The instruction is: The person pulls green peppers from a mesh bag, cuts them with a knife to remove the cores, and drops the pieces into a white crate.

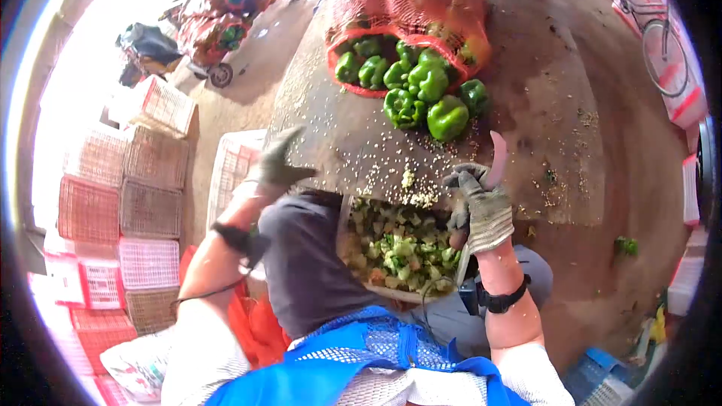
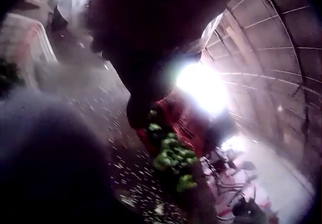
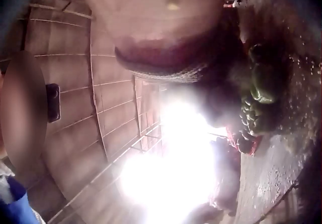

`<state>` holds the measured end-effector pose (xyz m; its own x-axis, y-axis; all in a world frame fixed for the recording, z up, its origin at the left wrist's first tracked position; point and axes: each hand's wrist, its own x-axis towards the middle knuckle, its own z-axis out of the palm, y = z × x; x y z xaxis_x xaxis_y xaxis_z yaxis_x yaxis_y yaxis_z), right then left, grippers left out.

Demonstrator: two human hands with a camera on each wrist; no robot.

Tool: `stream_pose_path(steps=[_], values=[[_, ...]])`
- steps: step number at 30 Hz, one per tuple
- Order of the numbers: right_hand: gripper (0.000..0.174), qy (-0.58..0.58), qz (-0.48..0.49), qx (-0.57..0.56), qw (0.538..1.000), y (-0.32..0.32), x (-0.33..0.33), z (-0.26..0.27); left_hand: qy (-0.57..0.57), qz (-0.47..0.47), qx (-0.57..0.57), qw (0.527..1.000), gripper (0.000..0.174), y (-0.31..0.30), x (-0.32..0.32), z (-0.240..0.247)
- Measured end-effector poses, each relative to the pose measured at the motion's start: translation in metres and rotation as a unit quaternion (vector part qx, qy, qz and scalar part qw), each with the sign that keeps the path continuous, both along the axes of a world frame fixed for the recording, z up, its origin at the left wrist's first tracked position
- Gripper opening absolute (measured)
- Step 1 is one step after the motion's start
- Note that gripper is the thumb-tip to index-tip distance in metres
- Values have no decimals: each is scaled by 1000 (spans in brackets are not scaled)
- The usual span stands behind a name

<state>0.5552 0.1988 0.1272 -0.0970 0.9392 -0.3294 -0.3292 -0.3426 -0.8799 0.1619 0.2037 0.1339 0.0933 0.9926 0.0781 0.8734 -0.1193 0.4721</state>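
Observation:
My gloved right hand [image 1: 483, 210] grips a knife, its curved pinkish blade [image 1: 498, 158] pointing up past the fingers. The gloved left hand [image 1: 277, 164] is spread, thumb apart from the fingers, over the left edge of the work surface, holding nothing. Ahead of both hands, green bell peppers [image 1: 429, 79] spill from the mouth of a red mesh sack [image 1: 421, 0]. They also show in the left wrist view as a green heap [image 2: 173, 156]. Between my knees sits a container [image 1: 383, 293] of chopped green pepper pieces [image 1: 406, 256]. Both wrist views leave the hands mostly dark.
Pale seeds [image 1: 421, 199] are scattered over the board [image 1: 338, 135]. A light crate [image 1: 226, 173] stands beside my left knee, with stacked crates [image 1: 120, 203] farther left. Beyond are a loaded cart [image 1: 226, 7] and a bicycle [image 1: 662, 53]. A blue crate [image 1: 594, 372] lies at lower right.

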Motion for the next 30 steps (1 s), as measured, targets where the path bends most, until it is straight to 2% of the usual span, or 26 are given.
stream_pose_path(steps=[1,4,5,6,7,9,11,12,15,16,17,18,20,22,23,24,25,26,28,29,30], values=[[71,-1,-11,59,998,0,-3,20,22,-73,54,996,96,31,32,-5],[72,-3,-13,-1,1000,8,2,17,77,-162,64,982,106,110,106,-30],[70,19,-15,3,1000,12,4,10,68,-172,58,981,99,131,120,-41],[70,-10,-15,11,1000,14,6,3,57,-180,48,981,92,146,133,-56],[66,-22,-8,-18,1000,16,9,-6,-6,-166,61,984,81,155,144,-75],[47,-34,-9,-44,998,18,10,-16,-127,-132,84,980,60,170,159,-115],[21,-36,-25,-35,998,18,4,-15,-239,-91,105,961,39,179,166,-144],[22,-53,-16,-3,998,22,1,-18,-293,-69,118,946,30,184,168,-150],[29,-79,-6,30,996,23,-4,-26,-356,0,56,933,58,150,164,-129],[32,-83,-6,31,996,23,-6,-27,-462,46,-48,884,64,139,164,-114],[33,-97,-18,41,994,22,-5,-18,-506,60,-174,843,68,124,163,-78],[39,-112,-1,70,991,22,-4,-18,-429,61,-182,883,75,111,165,-53],[54,-138,27,129,982,22,-2,-19,-470,45,-246,847,76,84,169,-30],[66,-9,-16,152,988,22,-14,-2,-481,38,-306,821,75,67,182,-5],[76,-137,34,189,972,23,-13,-5,-461,24,-309,832,77,63,185,-7],[79,-284,48,247,925,28,-17,-12,-442,9,-311,841,79,61,190,-7],[78,-235,26,243,941,28,-20,-14,-439,8,-351,827,85,58,196,8],[77,-185,5,241,953,29,-23,-12,-510,-16,-328,795,86,52,197,7],[75,-122,-16,187,975,30,-12,-12,-641,-57,-275,714,90,35,198,9],[73,-89,-25,160,983,30,-9,-13,-692,-50,-271,667,102,32,202,18],[74,-48,-27,157,986,30,-11,-14,-663,-56,-269,697,106,35,196,11]])
